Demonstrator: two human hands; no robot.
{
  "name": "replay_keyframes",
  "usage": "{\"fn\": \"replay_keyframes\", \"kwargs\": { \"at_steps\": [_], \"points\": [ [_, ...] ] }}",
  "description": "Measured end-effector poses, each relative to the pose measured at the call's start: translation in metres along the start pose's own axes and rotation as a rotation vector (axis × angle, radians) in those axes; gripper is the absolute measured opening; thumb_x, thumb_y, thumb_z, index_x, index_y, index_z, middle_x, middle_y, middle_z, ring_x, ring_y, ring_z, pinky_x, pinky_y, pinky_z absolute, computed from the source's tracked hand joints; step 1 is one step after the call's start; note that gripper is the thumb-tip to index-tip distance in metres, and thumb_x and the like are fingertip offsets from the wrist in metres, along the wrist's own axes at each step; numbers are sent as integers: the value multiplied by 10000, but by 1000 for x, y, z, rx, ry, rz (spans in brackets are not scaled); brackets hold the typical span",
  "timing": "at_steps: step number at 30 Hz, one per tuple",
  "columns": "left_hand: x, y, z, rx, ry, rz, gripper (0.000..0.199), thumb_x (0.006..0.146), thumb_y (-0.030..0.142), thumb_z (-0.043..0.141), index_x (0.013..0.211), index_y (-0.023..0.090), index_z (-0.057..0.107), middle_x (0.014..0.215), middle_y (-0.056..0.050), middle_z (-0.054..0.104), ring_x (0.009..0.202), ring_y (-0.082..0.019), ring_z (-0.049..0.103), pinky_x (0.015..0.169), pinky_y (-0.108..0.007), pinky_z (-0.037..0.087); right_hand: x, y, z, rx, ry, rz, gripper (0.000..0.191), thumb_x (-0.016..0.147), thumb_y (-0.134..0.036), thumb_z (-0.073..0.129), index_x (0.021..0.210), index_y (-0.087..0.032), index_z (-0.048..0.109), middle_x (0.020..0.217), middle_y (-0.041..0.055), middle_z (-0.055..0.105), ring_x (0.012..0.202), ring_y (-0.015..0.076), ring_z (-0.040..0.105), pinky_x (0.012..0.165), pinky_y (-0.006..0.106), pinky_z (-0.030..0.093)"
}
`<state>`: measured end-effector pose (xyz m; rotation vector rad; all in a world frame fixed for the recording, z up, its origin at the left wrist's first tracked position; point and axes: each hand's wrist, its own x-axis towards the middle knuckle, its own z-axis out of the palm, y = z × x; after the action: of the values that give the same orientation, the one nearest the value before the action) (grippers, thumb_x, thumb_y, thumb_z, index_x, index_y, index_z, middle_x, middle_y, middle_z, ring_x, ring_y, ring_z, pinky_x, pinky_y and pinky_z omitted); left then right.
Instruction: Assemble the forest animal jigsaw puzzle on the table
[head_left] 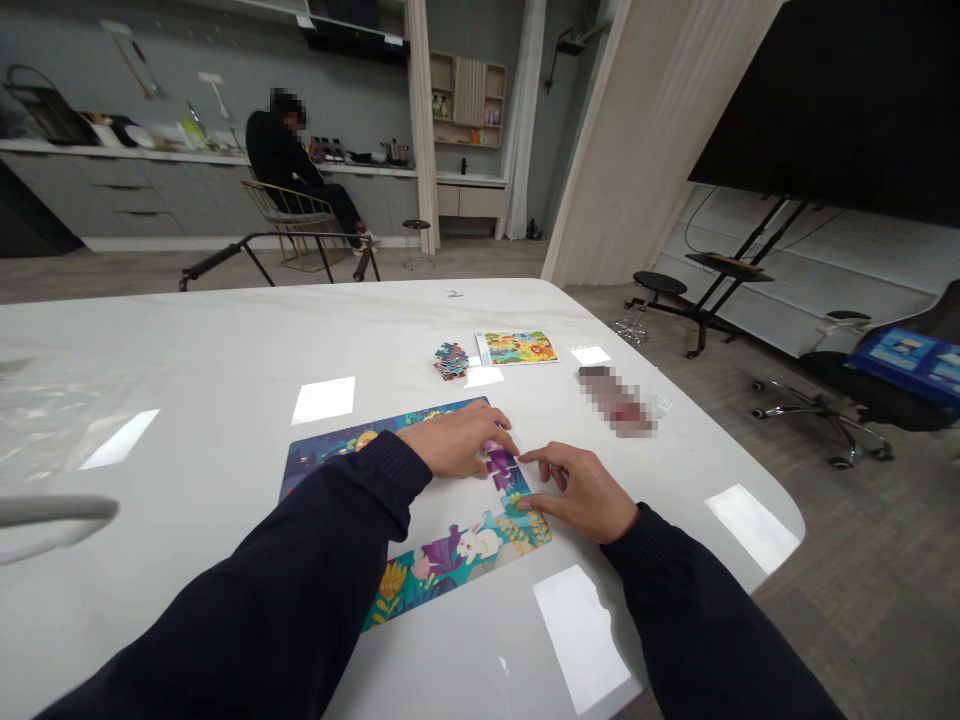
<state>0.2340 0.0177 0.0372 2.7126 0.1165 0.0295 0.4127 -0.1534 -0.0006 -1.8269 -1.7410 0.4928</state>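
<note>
A colourful jigsaw puzzle [457, 548] lies on the white table, its border pieces joined around a bare white middle. My left hand [459, 440] rests over its upper right part, palm down, fingers on the purple pieces and apart from one another. At the right edge of the puzzle is my right hand [577, 490], thumb and index finger spread and touching the edge pieces, with nothing visibly held. My left sleeve covers part of the puzzle's left side.
Beyond the puzzle are a pile of loose pieces [451, 361] and a picture card [519, 347]. A blurred item [616, 402] lies at the right. Clear plastic [52, 420] is at the left of the table [225, 350]. A person [289, 160] sits in the background.
</note>
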Motion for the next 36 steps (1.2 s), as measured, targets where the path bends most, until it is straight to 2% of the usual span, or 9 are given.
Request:
{"fn": "replay_keyframes", "kwargs": {
  "at_steps": [5,7,9,12,16,22,31,34,36],
  "points": [
    [-22,14,15,15,132,19,214,934,181,668,1128,204,753,1320,-88,688,1276,-248,590,1128,-394,448,-1,1,0,3,-23,-73,386,726,-330,899,1084,-242,784,805,-16,613,604,115,475,627,274,439],
    [-29,21,23,43,118,46,263,988,153,556,1176,176,738,1366,-98,676,1340,-233,566,1186,-387,405,-2,2,0,-13,-42,-85,336,754,-354,878,1067,-256,805,806,-10,614,612,118,484,636,276,440],
    [-35,26,29,74,90,41,371,961,56,492,1250,153,705,1433,-109,633,1401,-220,523,1225,-373,365,-3,2,-1,-39,-72,-93,361,752,-415,873,1076,-266,814,808,-4,612,629,126,496,636,280,436],
    [-42,33,35,93,70,-9,573,835,-44,498,1361,138,632,1524,-128,541,1456,-216,465,1245,-361,343,-3,3,-2,-57,-119,-109,543,671,-519,905,1140,-266,803,815,0,601,665,143,510,635,285,433],
    [-48,39,43,94,66,-47,652,800,-10,540,1440,113,550,1579,-159,460,1499,-248,399,1258,-402,325,-2,3,-1,-35,-126,-82,644,604,-553,931,1155,-245,802,799,-2,587,673,144,518,646,286,440],
    [-53,47,55,102,83,-78,735,779,-6,523,1500,127,460,1630,-162,371,1541,-254,310,1268,-458,297,-3,1,0,-43,-102,-56,651,643,-604,889,1170,-232,798,785,6,581,659,146,528,648,294,452],
    [-52,51,60,78,174,-94,578,899,34,468,1469,130,493,1588,-159,452,1521,-251,359,1261,-474,330,-3,2,0,-62,-89,-109,626,641,-587,898,1158,-247,801,776,2,599,653,145,537,642,289,468],
    [-69,55,50,33,224,-142,550,963,112,475,1509,158,441,1613,-133,420,1535,-240,328,1258,-460,346,-4,2,-2,-60,-74,-121,654,634,-565,912,1182,-234,783,783,2,623,641,147,536,644,299,482],
    [-94,55,42,22,263,-196,498,1012,164,428,1508,201,449,1614,-93,429,1523,-224,351,1251,-441,363,-3,3,-2,-40,-23,-125,584,728,-547,860,1209,-232,759,845,26,668,671,165,571,670,318,514]
  ]
}}
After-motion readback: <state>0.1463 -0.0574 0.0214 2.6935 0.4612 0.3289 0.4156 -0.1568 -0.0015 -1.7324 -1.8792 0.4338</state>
